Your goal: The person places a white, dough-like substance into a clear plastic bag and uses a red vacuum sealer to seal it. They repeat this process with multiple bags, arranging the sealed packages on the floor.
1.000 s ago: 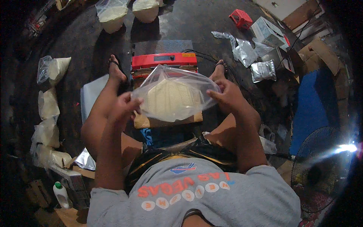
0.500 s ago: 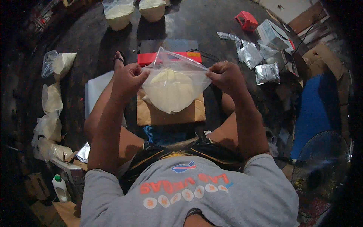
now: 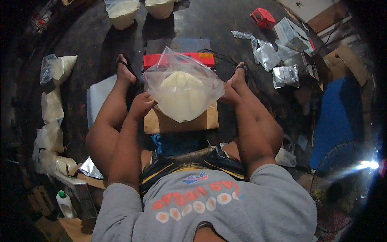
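Note:
A clear plastic bag of pale yellow powder [image 3: 183, 97] rests upright over a brown cardboard box [image 3: 181, 126] between my legs. Its loose top spreads wide and rises to a point. My left hand [image 3: 142, 105] grips the bag's lower left side, fingers closed against the film. At its right side is my right hand [image 3: 230, 96], closed on the film, its fingertips partly hidden behind the plastic. Just beyond the bag lies a long red heat sealer [image 3: 151, 61], partly covered by the bag's top.
Several filled powder bags [image 3: 53, 105] line the left side; others [image 3: 121, 16] stand at the far end. Silver pouches [image 3: 285, 76], a red plastic stool [image 3: 263, 18] and an opened carton [image 3: 290, 34] lie far right. A fan [image 3: 338, 173] stands near right, a white bottle [image 3: 65, 203] near left.
Both hands have moved from the bag's upper corners down to its sides. The stretched top has loosened and widened. My right foot now shows, and a bright glare appears by the fan.

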`<act>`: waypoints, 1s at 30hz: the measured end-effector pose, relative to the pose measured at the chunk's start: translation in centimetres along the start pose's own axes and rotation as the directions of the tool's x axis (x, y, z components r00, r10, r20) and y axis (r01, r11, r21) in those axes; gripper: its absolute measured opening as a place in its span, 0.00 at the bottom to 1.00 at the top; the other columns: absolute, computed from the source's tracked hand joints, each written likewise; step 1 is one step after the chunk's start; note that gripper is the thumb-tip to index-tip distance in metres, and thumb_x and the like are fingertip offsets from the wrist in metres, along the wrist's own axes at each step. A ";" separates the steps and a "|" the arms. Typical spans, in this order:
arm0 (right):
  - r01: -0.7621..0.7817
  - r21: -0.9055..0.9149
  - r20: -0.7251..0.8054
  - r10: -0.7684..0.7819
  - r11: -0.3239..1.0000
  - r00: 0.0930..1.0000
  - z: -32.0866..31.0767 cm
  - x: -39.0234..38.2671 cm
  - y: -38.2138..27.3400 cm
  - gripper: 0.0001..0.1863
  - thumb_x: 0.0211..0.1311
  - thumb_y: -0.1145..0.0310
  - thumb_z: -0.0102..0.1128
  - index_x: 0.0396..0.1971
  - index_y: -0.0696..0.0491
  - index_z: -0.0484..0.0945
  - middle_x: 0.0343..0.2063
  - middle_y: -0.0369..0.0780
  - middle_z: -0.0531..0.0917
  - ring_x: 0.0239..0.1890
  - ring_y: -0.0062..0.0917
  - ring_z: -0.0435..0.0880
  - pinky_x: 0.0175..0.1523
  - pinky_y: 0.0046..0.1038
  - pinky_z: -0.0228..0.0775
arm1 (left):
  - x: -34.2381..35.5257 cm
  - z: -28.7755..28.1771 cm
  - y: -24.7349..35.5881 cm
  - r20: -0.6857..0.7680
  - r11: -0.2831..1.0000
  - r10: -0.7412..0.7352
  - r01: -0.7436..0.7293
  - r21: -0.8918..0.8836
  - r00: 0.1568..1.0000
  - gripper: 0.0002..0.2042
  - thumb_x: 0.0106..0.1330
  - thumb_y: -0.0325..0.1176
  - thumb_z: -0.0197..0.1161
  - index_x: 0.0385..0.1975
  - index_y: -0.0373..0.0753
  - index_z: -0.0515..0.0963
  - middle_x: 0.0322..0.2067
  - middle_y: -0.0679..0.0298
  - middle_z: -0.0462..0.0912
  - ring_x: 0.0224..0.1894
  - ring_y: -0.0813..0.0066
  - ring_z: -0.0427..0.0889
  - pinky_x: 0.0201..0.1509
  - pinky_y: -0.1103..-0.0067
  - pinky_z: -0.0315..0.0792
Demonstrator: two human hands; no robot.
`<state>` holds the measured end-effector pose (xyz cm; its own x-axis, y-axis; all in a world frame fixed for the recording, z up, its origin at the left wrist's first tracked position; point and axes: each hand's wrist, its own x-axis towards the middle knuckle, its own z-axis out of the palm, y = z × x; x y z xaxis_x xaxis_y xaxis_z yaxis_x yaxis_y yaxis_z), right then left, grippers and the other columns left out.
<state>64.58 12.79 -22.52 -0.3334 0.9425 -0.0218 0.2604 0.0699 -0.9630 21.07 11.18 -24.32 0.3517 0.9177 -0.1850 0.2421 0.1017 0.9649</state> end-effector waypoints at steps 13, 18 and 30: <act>0.137 -0.408 0.222 -0.047 0.903 0.974 1.6 2.3 -1.5 0.28 0.69 0.64 0.65 0.66 0.57 0.72 0.58 0.41 0.82 0.57 0.24 0.80 0.62 0.29 0.73 | 0.2 0.1 1.1 -0.073 0.910 0.210 -0.168 0.379 0.975 0.14 0.62 0.36 0.68 0.46 0.38 0.86 0.41 0.51 0.89 0.44 0.59 0.89 0.51 0.71 0.78; -0.308 0.390 0.128 0.280 0.868 0.951 -2.6 2.3 -2.8 0.35 0.65 0.53 0.69 0.66 0.55 0.70 0.58 0.41 0.80 0.59 0.29 0.79 0.66 0.32 0.70 | 0.7 -3.8 -0.8 -0.032 0.821 0.434 -0.380 0.427 0.901 0.13 0.67 0.35 0.67 0.47 0.37 0.86 0.41 0.59 0.89 0.45 0.66 0.87 0.53 0.73 0.77; -0.547 0.389 0.184 0.519 0.742 0.835 -3.1 -3.1 8.3 0.40 0.75 0.39 0.48 0.71 0.58 0.66 0.50 0.44 0.86 0.48 0.31 0.87 0.53 0.30 0.80 | 0.3 -8.0 -7.1 0.006 0.983 -0.179 0.179 0.033 0.984 0.12 0.68 0.32 0.71 0.48 0.34 0.86 0.43 0.67 0.88 0.48 0.77 0.83 0.59 0.79 0.74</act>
<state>70.56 11.44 -29.63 -0.3104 0.7629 -0.5672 0.0233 -0.5904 -0.8068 12.20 13.78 -29.74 0.3085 0.8822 -0.3557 0.3307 0.2512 0.9097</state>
